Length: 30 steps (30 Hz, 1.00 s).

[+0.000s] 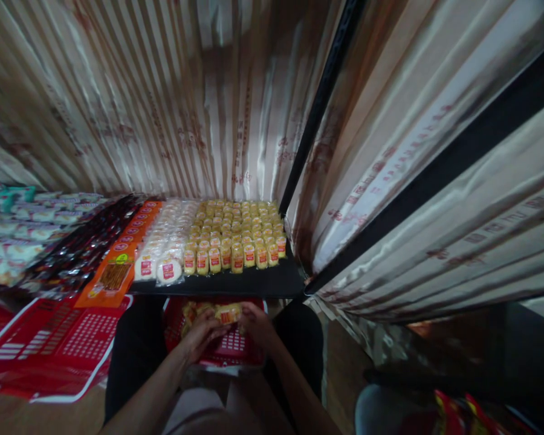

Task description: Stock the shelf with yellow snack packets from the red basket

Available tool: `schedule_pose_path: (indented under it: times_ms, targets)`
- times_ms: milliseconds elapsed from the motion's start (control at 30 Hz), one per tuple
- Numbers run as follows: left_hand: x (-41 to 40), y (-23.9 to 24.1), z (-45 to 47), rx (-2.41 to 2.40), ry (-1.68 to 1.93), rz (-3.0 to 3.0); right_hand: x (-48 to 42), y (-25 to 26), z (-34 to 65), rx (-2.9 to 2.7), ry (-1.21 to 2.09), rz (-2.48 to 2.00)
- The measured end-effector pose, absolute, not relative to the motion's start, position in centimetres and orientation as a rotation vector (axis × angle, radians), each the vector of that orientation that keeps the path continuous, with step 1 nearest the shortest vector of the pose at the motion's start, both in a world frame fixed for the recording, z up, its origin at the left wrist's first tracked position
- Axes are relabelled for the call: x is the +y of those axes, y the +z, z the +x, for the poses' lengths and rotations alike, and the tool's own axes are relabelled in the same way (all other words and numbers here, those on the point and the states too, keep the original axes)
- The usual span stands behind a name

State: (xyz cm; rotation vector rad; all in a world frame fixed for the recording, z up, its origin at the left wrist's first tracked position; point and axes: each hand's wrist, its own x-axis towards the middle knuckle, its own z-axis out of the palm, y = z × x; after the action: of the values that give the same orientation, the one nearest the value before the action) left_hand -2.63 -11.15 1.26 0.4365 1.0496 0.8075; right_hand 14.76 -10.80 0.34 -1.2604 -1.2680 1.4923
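Note:
My left hand [202, 334] and my right hand [256, 323] meet over a red basket [233, 349] held at my lap. Both hands have their fingers curled round yellow wrapped snack packs [228, 312] lying at the basket's top. Just above them a black shelf [236, 283] carries rows of the same yellow packs with red labels [236, 232], standing upright in tight lines. Beside these on the left stand white round packs with red labels [163, 260].
Orange packets [118, 266], dark red packets [84, 248] and pale packs [18, 232] fill the shelf to the left. Red plastic baskets [49, 350] lie at lower left. Shiny striped bags hang behind and to the right, parted by black shelf posts [317, 109].

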Motion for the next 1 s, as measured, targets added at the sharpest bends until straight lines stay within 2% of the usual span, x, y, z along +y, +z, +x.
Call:
schedule_pose_path:
  times_ms: [367, 733, 1000]
  targets:
    - [-10.0, 2.6, -1.2, 1.388, 0.818, 1.243, -8.4, 3.1, 13.9, -1.249, 1.173, -1.361]
    - [-8.0, 4.6, 1.4, 1.375, 0.844, 1.320, -9.0, 4.0, 13.7, -1.180, 1.098, -1.297]
    - [-5.8, 6.4, 7.2, 1.352, 0.969, 1.454, -7.3, 3.7, 19.2, -1.090, 0.756, -1.485]
